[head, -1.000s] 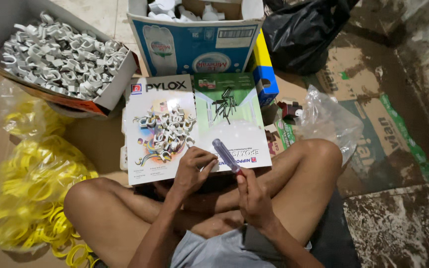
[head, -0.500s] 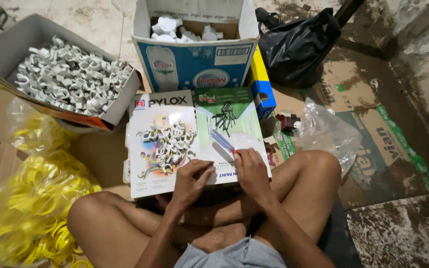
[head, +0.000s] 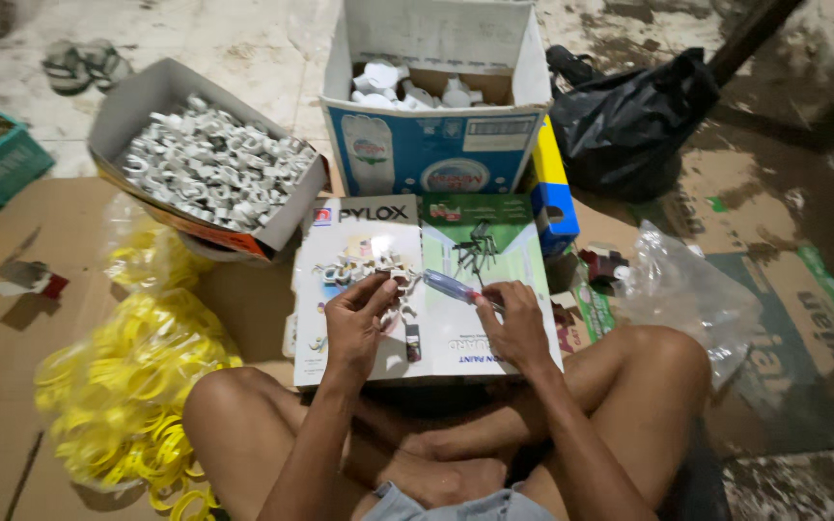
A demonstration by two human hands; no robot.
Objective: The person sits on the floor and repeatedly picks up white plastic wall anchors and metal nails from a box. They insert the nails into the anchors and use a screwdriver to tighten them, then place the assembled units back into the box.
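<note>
On the floor, across my crossed legs: flat board (head: 417,289), serving as a worktop so parts lie within reach. Item one: white clips (head: 364,270), small pile on the board; my left hand (head: 354,323) has fingers curled, pinching one clip at the pile's edge. Item two: screwdriver (head: 456,287), clear-handled, gripped in my right hand (head: 514,323), fingers pressed together, tip angled toward the clips. Beside: clip box (head: 205,164), yellow rings (head: 137,386).

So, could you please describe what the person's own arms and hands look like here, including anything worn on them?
Both arms are bare along all that shows, with no sleeves. The left hand and the right hand wear no gloves, and no rings, watch or bracelets are visible on either.
</note>
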